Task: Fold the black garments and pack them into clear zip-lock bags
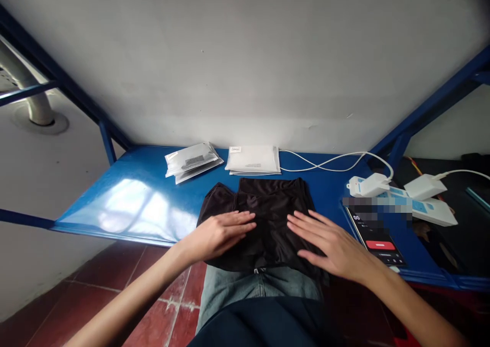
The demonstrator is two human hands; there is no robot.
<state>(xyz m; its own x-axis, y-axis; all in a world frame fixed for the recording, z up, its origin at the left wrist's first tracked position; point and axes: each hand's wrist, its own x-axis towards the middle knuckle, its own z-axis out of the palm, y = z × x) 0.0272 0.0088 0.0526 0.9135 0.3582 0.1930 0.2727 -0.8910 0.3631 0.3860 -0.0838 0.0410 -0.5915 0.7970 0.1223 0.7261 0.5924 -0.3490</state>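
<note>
The black garment (272, 234) lies on the blue table (329, 191) right in front of you, its near edge above your jeans (225, 288). Your left hand (225, 230) and right hand (332, 242) appear to rest flat on it, fingers extended and gripping nothing. It looks light, soft and perhaps slippery, too limp to keep a crease by itself, so pinch all its layers together at the far corners
</note>
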